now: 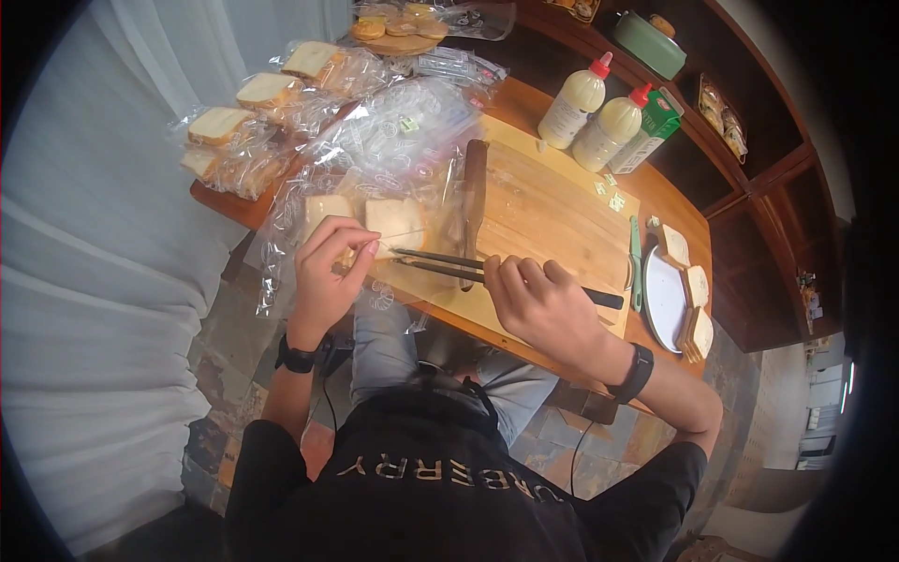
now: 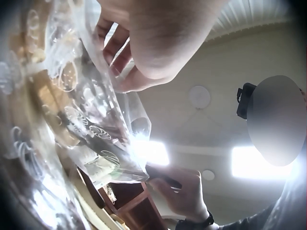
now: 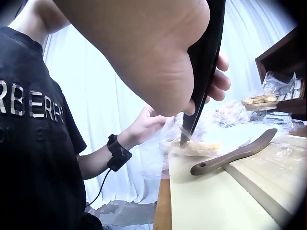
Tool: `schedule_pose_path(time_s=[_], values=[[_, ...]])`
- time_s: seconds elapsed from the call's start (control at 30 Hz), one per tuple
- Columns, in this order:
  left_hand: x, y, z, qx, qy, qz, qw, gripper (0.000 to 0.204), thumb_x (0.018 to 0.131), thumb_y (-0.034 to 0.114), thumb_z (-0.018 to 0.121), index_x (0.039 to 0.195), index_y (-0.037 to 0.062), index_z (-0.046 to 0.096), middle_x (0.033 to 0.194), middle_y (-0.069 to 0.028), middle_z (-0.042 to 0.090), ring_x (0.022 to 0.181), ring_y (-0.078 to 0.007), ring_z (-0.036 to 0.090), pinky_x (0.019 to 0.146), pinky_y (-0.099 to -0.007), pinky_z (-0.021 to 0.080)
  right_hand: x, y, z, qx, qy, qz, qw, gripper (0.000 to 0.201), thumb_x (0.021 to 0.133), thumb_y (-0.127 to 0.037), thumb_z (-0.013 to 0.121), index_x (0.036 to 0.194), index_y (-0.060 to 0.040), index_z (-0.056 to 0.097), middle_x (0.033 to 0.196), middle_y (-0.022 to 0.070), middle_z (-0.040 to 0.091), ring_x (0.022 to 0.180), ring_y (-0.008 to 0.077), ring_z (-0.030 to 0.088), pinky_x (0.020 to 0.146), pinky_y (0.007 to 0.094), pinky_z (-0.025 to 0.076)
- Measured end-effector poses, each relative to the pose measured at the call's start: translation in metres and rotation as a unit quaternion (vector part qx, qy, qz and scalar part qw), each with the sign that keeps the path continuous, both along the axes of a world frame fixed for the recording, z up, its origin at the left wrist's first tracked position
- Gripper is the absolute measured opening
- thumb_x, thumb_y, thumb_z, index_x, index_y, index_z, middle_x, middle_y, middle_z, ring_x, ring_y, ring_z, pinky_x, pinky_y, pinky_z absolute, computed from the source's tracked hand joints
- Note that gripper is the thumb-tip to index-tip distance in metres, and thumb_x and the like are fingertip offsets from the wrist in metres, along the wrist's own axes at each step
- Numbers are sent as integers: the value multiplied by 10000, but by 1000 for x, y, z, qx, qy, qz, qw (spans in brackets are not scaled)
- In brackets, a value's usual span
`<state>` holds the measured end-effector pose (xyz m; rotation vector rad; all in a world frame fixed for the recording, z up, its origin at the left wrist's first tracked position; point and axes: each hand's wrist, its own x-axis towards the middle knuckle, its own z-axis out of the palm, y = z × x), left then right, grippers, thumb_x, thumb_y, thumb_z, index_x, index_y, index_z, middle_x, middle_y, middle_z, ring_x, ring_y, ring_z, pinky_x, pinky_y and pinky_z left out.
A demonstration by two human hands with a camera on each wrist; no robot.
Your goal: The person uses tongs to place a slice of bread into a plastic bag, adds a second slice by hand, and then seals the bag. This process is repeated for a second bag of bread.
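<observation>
My left hand (image 1: 330, 262) pinches the mouth edge of a clear printed plastic bag (image 1: 281, 272) between thumb and fingers. Black tongs (image 1: 449, 259) are gripped in my right hand (image 1: 543, 304), their tips reaching to the bag's opening. Inside the bag lies a sandwich bread piece (image 1: 395, 225), with the tong tips at its near edge. Another bread piece (image 1: 328, 208) sits to its left, partly behind the left hand. In the right wrist view, the tongs (image 3: 204, 67) slant down to the bread (image 3: 199, 147) beneath the film.
A wooden cutting board (image 1: 552, 206) lies right of the bag, a brown long-handled tool (image 1: 474, 206) along its left edge. Two squeeze bottles (image 1: 571, 108), a green carton (image 1: 651, 126), a green knife (image 1: 637, 262) and a white plate (image 1: 663, 300) with bread stand beyond. Bagged bread (image 1: 267, 91) is at left.
</observation>
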<state>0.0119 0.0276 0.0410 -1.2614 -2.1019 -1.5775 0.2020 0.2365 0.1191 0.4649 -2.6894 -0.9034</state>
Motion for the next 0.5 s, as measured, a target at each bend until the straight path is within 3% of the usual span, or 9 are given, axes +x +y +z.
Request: schedule_pose_path(time_s=[0.5], values=[[3, -6, -6, -3, -16, 0, 1000, 107, 822, -24, 709, 922, 12, 718, 908, -91, 645, 808, -226, 647, 713, -311, 498, -6, -4, -8, -7, 27, -15, 1000, 393, 735, -157, 639, 1063, 59, 647, 790, 27, 540, 710, 130, 537, 558, 253, 405]])
